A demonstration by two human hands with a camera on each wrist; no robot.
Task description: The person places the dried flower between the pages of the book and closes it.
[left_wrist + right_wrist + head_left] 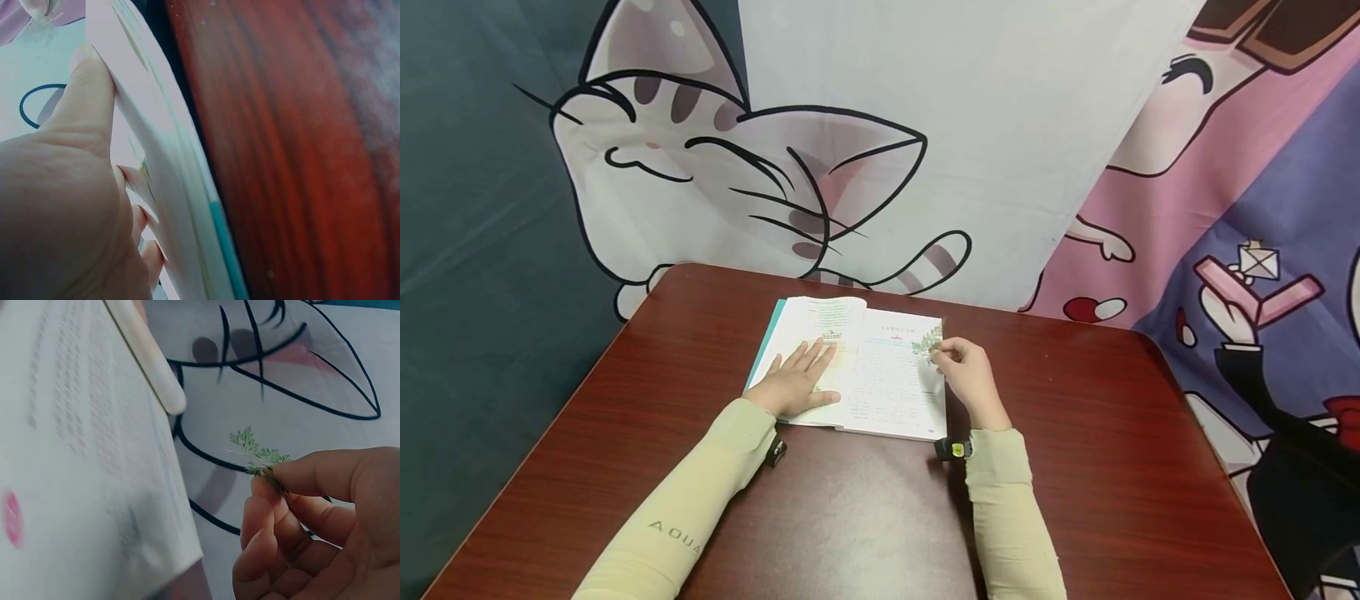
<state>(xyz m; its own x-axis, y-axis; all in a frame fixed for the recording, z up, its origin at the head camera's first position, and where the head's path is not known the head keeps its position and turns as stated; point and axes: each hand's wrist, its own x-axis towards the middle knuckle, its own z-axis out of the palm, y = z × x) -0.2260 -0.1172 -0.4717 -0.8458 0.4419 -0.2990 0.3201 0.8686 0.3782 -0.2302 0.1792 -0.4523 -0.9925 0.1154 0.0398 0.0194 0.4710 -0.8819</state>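
Observation:
An open book (891, 396) lies on the table, its right page printed with text and a turquoise cover edge showing at the left. My left hand (793, 387) rests on the left page with fingers spread. In the left wrist view, the thumb (90, 94) of that hand stretches along the page. Over the right page's outer edge, my right hand (967, 375) pinches a green leaf sprig (927, 342) between thumb and fingertips. The right wrist view shows the feathery leaflets (250, 447) sticking out past the fingertips, with the stem partly hidden in the hand.
The book lies toward the far side of a dark red-brown wooden table (1097, 467). Behind the table hangs a cloth backdrop (1000, 125) with a cartoon cat and other figures. Each wrist carries a small black strap device (953, 450).

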